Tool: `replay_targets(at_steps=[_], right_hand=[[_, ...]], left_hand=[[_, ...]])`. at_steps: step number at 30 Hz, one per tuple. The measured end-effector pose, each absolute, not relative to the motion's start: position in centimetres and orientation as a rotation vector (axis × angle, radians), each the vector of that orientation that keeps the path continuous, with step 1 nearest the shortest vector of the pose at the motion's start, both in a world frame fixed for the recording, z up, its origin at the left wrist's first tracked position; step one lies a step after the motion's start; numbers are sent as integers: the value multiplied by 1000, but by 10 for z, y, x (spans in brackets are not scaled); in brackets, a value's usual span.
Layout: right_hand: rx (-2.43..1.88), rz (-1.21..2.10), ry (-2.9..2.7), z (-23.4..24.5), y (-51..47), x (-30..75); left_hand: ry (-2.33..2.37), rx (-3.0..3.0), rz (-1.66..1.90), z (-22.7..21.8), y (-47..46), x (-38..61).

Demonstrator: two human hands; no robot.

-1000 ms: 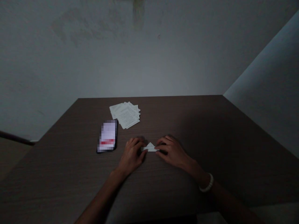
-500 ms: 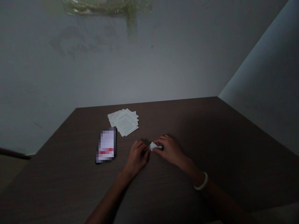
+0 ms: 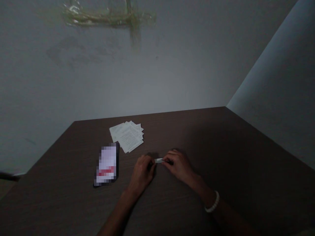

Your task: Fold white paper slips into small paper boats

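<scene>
One narrow white paper strip [image 3: 158,160], ends clamped in left hand [image 3: 142,172] and right hand [image 3: 179,166], fingers hiding both ends. Dark wood-grain tabletop [image 3: 167,131] underneath. Flat dark-edged phone [image 3: 107,164], screen pixelated, to the left; fanned printed sheets [image 3: 128,137] just beyond it. Pale chunky bracelet [image 3: 217,198], right wrist. Stained wall [image 3: 192,72] behind.

so on the small folded paper [image 3: 158,160] a triangular peak was pointed at the far edge of the surface [image 3: 172,131] a second ago, but now just a thin strip can be seen. left hand [image 3: 142,170] and right hand [image 3: 178,165] have been brought slightly closer together.
</scene>
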State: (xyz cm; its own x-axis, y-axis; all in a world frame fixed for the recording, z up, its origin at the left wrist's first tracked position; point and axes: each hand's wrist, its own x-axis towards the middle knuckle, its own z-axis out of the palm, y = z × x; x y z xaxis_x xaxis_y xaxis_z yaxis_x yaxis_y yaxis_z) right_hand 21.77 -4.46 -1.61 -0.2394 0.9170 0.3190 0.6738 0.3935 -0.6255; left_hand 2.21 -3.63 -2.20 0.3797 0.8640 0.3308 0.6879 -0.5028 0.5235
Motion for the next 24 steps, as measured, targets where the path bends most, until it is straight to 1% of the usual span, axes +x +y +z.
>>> replay_targets(at_steps=[10,14,24], right_hand=[[-1161,305,-2196,-26,-44,227],[-1130,281,-2260,-24,-48,228],[-1152,266,-2256,-23,-49,232]], left_hand=[[1183,2607,706,-22,-40,18],[1182,2641,633,-18,-41,13],[1074,2712,603,-15,-39,7]])
